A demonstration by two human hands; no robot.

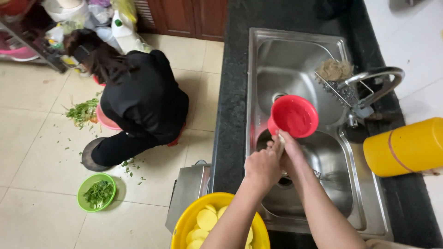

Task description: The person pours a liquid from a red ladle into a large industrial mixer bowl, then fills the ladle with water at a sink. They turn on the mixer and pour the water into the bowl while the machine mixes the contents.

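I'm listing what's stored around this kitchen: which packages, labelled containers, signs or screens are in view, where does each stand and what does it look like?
Plastic bottle: floor by the cabinets, top left; white body, green cap, label too small to make out.
Wrapped packets: cluttered rack in the top-left corner; crinkled plastic, pale and yellowish, blurred.
Yellow canister: on its side on the counter right of the sink; plain, no label showing.
Signs, screens: none.

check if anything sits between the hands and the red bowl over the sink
Nothing visible does. The right hand already touches the red bowl at its lower rim, and the left hand is pressed against the right just below it, above the sink.
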